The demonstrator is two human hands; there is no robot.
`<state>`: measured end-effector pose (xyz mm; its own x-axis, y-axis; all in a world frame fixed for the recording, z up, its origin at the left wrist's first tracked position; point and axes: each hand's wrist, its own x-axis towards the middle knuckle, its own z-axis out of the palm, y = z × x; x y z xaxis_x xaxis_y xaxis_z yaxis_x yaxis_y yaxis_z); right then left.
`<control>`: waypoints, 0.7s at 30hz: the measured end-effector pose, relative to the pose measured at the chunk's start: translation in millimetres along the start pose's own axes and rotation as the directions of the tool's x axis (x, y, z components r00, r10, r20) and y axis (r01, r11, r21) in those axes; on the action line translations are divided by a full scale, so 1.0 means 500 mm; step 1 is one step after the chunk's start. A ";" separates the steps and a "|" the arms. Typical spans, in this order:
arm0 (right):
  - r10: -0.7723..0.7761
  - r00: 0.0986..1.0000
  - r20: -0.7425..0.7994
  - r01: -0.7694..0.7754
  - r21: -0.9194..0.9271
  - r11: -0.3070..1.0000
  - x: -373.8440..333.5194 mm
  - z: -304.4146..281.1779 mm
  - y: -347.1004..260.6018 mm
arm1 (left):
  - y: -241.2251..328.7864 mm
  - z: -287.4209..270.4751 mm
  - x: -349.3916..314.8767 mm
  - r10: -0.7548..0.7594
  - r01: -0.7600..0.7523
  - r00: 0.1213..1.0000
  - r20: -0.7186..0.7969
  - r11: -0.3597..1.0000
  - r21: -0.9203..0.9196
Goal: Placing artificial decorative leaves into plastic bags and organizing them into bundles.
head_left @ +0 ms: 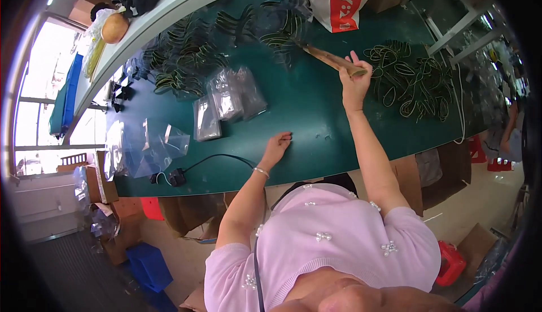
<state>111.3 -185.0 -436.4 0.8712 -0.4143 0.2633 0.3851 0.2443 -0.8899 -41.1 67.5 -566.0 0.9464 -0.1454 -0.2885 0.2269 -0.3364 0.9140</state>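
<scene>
My right hand [356, 89] is closed around the near end of a long brown stick [326, 58], which looks like wood or bamboo. The stick's far end points left and away, reaching the dark strips with yellow edging [279, 41] in clear bags. My left hand [275, 149] rests on the green table [305, 114] near its front edge, fingers loosely bent and slightly apart, with nothing visible in them. Beyond it lie stacked packs of clear plastic bags [227, 99]. A heap of dark, yellow-edged loops [411, 80] lies to the right of my right hand.
More bagged dark strips [183, 52] cover the far left. A white and red carrier bag [339, 1] stands at the back. Loose clear sheets [149, 148] and a black plug with cable [178, 176] lie at the left. A white shelf [141, 21] overhangs the far side.
</scene>
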 end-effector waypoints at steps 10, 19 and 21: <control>-0.031 0.999 0.013 0.030 0.072 0.997 0.076 0.069 0.122 | -0.019 -0.020 -0.135 -0.175 0.173 0.984 -0.021 0.982 -0.070; -0.001 1.000 -0.023 -0.002 -0.096 0.995 0.077 0.036 0.186 | -0.002 -0.020 -0.154 -0.273 0.275 0.961 0.033 0.959 -0.065; 0.041 0.997 -0.063 -0.050 -0.155 0.987 0.025 -0.030 0.158 | -0.024 -0.036 -0.151 -0.233 0.234 0.972 0.015 0.969 -0.077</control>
<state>148.3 -183.9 -509.1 0.8652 -0.4585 0.2029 0.2891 0.1256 -0.9490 -111.1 99.1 -549.9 0.8638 -0.0772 -0.4979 0.4587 -0.2881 0.8406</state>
